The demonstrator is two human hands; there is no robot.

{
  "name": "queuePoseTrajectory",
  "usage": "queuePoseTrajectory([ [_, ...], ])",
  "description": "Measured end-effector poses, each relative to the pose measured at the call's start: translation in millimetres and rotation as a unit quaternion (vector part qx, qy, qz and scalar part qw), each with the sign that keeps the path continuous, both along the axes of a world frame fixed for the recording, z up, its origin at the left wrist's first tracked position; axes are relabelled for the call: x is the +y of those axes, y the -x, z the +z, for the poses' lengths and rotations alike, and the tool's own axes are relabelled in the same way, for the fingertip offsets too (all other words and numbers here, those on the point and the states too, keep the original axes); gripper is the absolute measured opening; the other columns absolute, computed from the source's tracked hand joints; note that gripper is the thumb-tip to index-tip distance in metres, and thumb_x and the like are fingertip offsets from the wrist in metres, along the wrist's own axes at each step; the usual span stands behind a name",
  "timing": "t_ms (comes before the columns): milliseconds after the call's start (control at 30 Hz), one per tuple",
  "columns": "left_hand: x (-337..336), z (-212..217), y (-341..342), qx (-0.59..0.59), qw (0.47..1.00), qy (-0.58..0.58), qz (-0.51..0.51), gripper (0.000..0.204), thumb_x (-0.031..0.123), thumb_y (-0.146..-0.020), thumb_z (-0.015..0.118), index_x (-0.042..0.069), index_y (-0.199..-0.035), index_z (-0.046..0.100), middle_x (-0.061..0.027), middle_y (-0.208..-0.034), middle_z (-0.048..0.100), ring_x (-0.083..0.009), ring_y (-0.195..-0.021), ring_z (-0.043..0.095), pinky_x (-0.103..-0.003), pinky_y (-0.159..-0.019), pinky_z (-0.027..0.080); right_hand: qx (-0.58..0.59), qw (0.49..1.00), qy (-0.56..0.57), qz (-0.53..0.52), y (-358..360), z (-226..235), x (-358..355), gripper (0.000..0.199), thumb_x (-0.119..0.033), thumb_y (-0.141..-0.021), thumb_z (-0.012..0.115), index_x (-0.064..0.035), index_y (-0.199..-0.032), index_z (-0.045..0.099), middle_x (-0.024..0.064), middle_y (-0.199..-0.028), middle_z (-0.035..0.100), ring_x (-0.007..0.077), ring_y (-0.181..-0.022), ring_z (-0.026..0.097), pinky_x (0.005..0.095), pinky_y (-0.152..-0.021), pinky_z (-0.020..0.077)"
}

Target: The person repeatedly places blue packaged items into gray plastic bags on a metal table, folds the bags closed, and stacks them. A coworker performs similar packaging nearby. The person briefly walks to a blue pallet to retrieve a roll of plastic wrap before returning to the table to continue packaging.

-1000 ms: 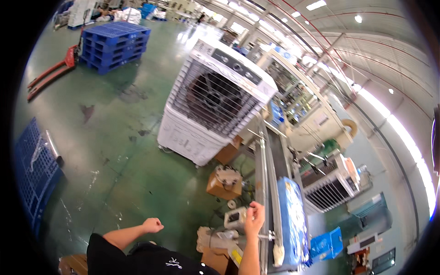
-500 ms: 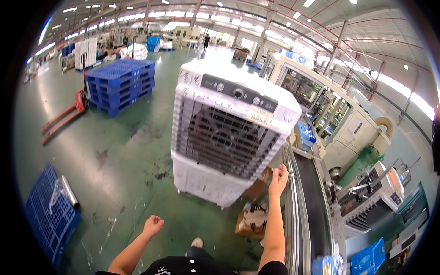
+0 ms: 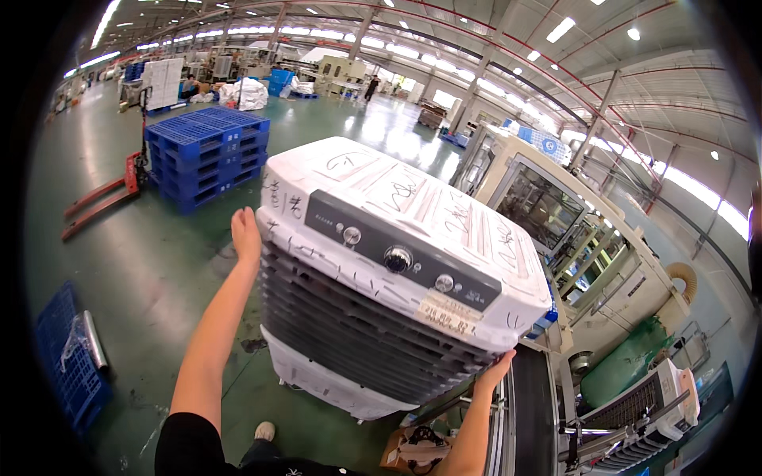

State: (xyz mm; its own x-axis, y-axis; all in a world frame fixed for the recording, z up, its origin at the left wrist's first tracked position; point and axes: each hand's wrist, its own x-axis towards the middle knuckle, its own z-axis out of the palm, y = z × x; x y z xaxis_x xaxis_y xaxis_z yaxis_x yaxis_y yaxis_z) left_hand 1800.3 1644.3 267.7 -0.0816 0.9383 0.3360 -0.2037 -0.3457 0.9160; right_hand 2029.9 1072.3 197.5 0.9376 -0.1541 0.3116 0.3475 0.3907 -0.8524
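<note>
1. Head view shows your two bare arms reaching up from the lower edge to a large white air cooler (image 3: 397, 270) that fills the middle of the picture.
2. Your left hand (image 3: 245, 235) lies flat and open against the cooler's upper left corner, fingers stretched up along the edge; it presses rather than closes round anything.
3. Your right hand (image 3: 498, 370) cups the lower right corner of the cooler's top section, fingers curled under the rim; this grip is partly closed on that edge.
4. The cooler stands on the green floor (image 3: 151, 278), tilted in the view, its dark louvred grille (image 3: 357, 341) facing you and a dark control strip with three round knobs (image 3: 398, 259) across the top front.
5. Handwritten marks and a pale label (image 3: 448, 317) sit on its white top and front.
6. A stack of blue pallets (image 3: 208, 151) on a red pallet truck (image 3: 99, 202) stands well apart to the left rear.
7. A conveyor (image 3: 533, 412) runs just beside the cooler on the right, with a beige machine cabinet (image 3: 548, 206) behind it.
8. A cardboard box (image 3: 417, 452) lies on the floor near your right forearm.
</note>
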Motion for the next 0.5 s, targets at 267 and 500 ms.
queuePoseTrajectory([
  [267,70,-5,-96,-0.224,0.936,0.135,-0.237,0.044,0.039,-0.095,0.051,0.001,-0.114,0.062,-0.0069,-0.108,0.066,-0.0164,-0.097,0.06,-0.029,-0.085,0.045,0.087,0.986,-0.145,0.0,5,17,43,0.069,-0.061,-0.096,0.033,-0.0107,-0.144,0.035,0.008,-0.144,0.041,0.0283,-0.131,0.039,0.0414,-0.108,0.0322],
  [500,127,5,-182,-0.198,0.909,0.158,-0.331,0.042,0.039,-0.093,0.053,0.002,-0.109,0.064,-0.0055,-0.104,0.066,-0.0154,-0.094,0.059,-0.028,-0.086,0.044,0.066,0.985,-0.095,-0.127,21,3,84,0.065,-0.057,-0.098,0.03,-0.0131,-0.146,0.03,0.0066,-0.148,0.035,0.0276,-0.134,0.035,0.0418,-0.11,0.0303],
])
